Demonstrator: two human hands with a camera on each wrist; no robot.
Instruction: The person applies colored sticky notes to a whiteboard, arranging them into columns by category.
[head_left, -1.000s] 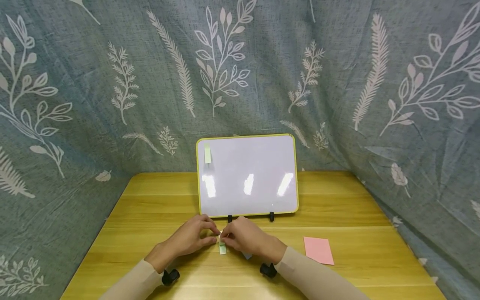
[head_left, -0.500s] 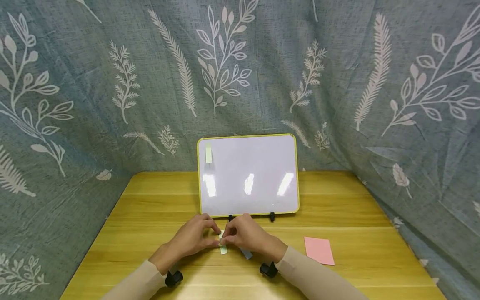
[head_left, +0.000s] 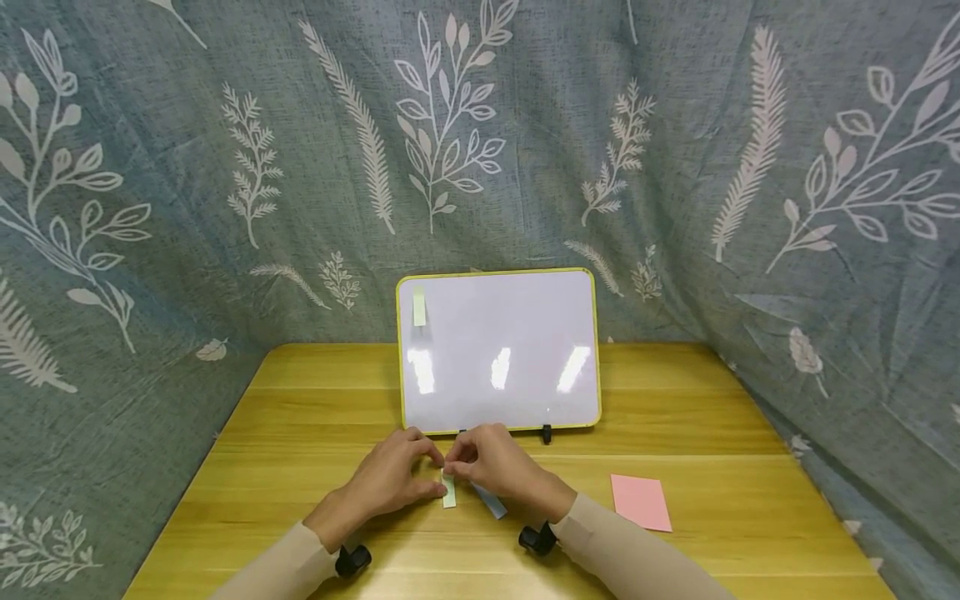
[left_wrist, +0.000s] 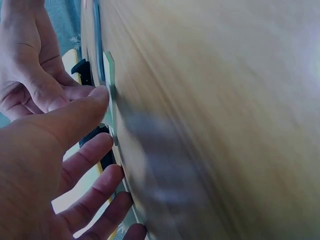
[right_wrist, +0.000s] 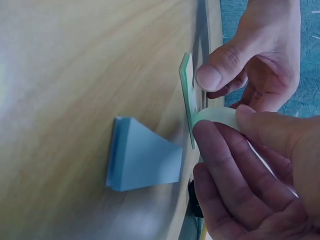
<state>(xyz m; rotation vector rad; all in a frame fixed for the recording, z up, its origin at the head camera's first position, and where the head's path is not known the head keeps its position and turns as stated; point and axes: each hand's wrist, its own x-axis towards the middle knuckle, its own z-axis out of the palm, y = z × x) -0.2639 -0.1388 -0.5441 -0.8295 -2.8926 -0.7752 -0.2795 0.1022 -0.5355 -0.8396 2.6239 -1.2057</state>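
A narrow pale green sticky-note pad [head_left: 449, 492] lies on the table in front of the whiteboard. My right hand [head_left: 495, 461] pinches the end of its top sheet [right_wrist: 218, 115], which curves up from the pad in the right wrist view. My left hand [head_left: 390, 473] is at the pad's left side, thumb [left_wrist: 95, 102] at its edge and the other fingers loosely spread. Beside the right hand, partly covered in the head view, lies a narrow blue sticky-note pad [right_wrist: 147, 157].
A whiteboard [head_left: 498, 325] with a yellow frame leans upright behind the hands, on black feet [head_left: 547, 433]. One green sticky note [head_left: 419, 308] hangs at its upper left. A pink square note pad [head_left: 641, 502] lies to the right on the wooden table [head_left: 315, 417].
My right hand has drawn up and away along the green pad, showing more of it, with the sheet's end lifting. My left thumb has shifted slightly right. More of the blue pad shows.
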